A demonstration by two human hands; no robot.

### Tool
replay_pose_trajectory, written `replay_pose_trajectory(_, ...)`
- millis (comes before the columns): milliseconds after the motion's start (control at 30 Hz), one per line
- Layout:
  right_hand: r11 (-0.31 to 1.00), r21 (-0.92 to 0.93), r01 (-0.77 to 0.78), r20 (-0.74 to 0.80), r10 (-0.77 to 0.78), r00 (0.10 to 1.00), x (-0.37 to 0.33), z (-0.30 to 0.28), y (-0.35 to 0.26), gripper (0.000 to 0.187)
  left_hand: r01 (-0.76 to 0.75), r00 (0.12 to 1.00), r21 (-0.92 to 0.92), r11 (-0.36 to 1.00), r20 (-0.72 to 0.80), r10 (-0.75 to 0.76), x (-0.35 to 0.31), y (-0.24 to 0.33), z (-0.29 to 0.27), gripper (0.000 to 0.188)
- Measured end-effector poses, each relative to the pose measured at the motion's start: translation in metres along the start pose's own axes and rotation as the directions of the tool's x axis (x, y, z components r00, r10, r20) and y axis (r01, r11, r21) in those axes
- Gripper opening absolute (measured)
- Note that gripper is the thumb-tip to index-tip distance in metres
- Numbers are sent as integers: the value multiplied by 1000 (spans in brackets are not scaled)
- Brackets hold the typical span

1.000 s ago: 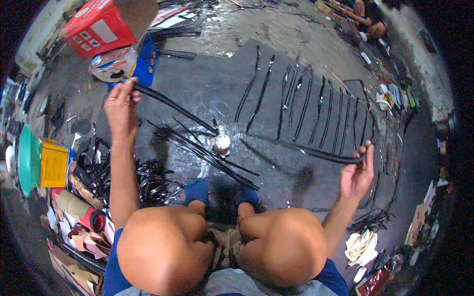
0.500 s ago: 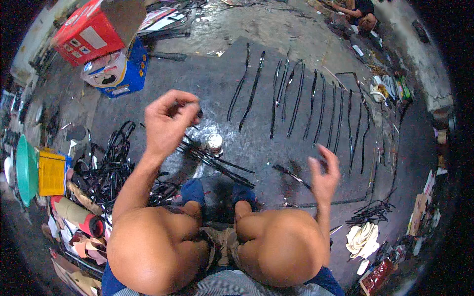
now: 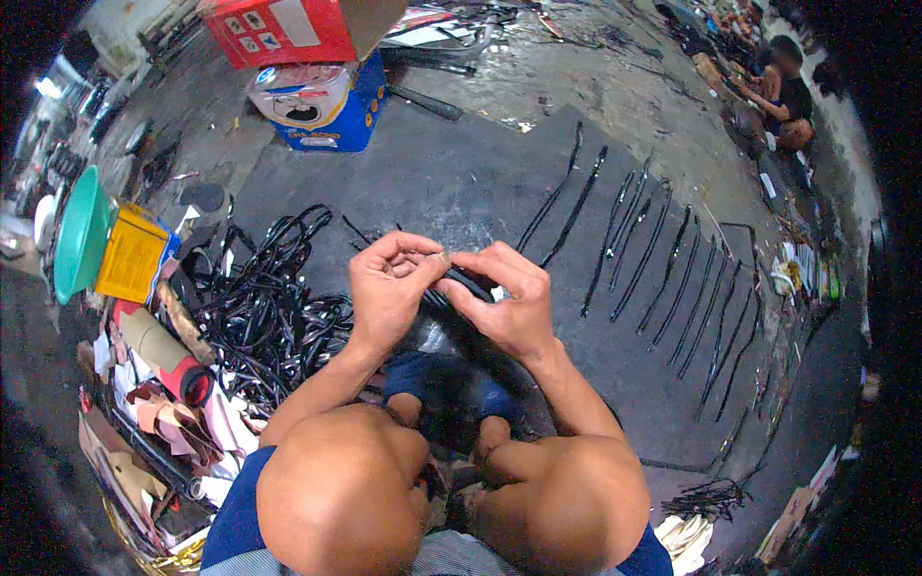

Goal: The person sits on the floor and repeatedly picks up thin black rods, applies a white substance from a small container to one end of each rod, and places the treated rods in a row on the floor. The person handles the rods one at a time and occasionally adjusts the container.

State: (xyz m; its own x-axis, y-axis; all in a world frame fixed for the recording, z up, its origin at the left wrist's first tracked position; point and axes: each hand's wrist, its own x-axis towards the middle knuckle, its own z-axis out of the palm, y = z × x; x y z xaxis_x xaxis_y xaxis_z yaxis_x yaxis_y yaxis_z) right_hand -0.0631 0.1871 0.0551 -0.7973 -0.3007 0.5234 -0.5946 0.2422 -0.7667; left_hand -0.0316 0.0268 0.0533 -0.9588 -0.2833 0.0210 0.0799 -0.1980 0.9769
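Observation:
My left hand (image 3: 387, 296) and my right hand (image 3: 509, 300) meet in front of my knees, fingertips almost touching. A black strip (image 3: 469, 282) shows under the fingers of my right hand, pinched by its thumb and forefinger. The left thumb and fingers are pinched together at the strip's end; what lies between them is hidden. To the left, a tangled heap of glossy black strips (image 3: 269, 322) lies on the floor. Ahead to the right, several black strips (image 3: 579, 202) are laid side by side in a row on a dark mat (image 3: 423, 182).
A red box (image 3: 279, 34) stands behind a blue carton (image 3: 336, 120). A green basin (image 3: 82, 235) and a yellow container (image 3: 134, 252) are at the left, above a cardboard tube (image 3: 158, 350) and scraps. Another person (image 3: 792, 101) sits far right. Pale cloth (image 3: 687, 544) lies lower right.
My hands were apart; the right has come left and the left has lowered, so they now meet. The right brought a black strip from the mat. The view has shifted, too.

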Motion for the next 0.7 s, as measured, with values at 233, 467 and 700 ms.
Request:
replay_pose_trajectory(233, 993, -103, 63, -10, -64, 998, 3, -3, -8, 24, 147, 987, -173, 974, 89, -134, 2, -11, -10, 13)
replay_pose_trajectory(467, 980, -145, 139, -75, -151, 986, 10, -11, -20, 17, 171, 978, -424, 890, 186, -99, -4, -16, 2, 15)
replay_pose_trajectory(700, 971, -162, 173, 20, -172, 985, 7, -21, -34, 13, 52, 989, -380, 924, 150, 6, 10, -3, -13, 8)
